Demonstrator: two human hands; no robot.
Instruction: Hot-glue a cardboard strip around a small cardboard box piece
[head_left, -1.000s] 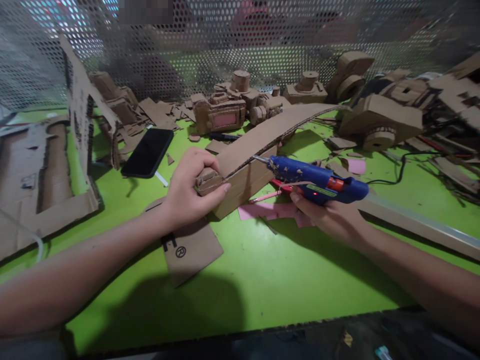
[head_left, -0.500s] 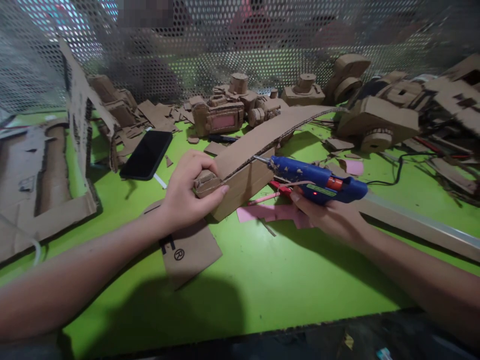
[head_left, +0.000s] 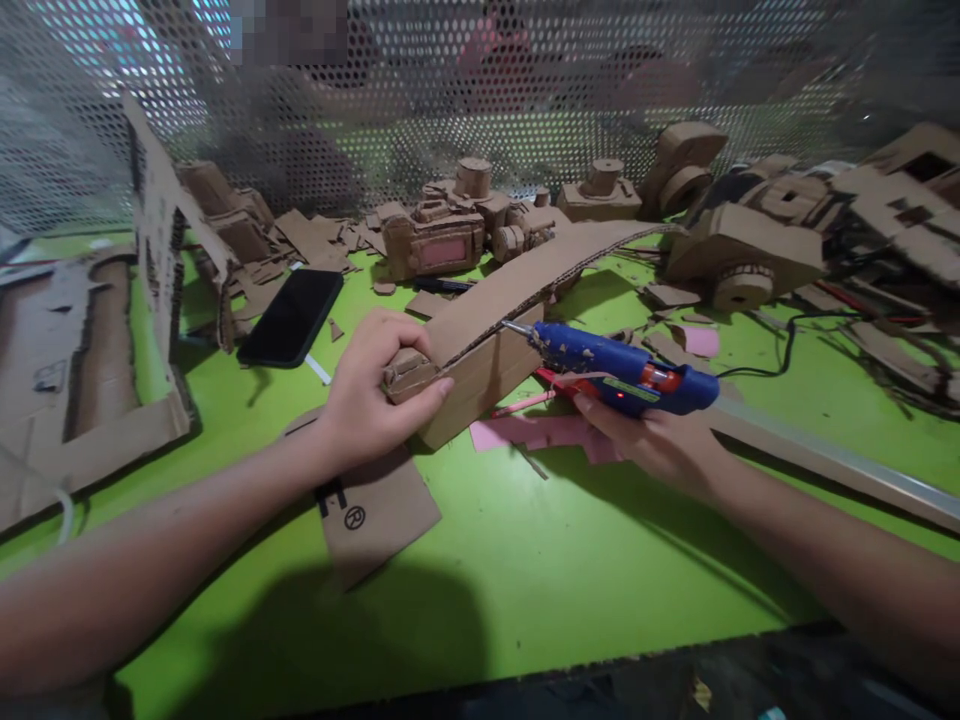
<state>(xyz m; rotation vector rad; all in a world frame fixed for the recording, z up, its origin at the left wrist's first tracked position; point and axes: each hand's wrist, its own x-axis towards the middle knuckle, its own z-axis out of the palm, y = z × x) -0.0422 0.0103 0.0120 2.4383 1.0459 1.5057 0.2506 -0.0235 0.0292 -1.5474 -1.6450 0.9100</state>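
Observation:
My left hand is wrapped round the near end of a cardboard box, thumb on its side and fingers over the top. A long cardboard strip lies along the top of the box and curves up and away at its far end. My right hand grips a blue glue gun with a red light lit on its side. The metal nozzle points left and is at the seam between strip and box. Whether glue is coming out is too small to tell.
Behind stand several cardboard camera models and scraps before a perforated metal screen. A black phone lies left, near a large cut cardboard frame. Pink paper, a printed cardboard piece and a metal-edged bar lie nearby.
The glue gun's nozzle has shifted slightly left along the seam, toward my left hand. My left hand keeps its hold on the box. The whole view has shifted a little.

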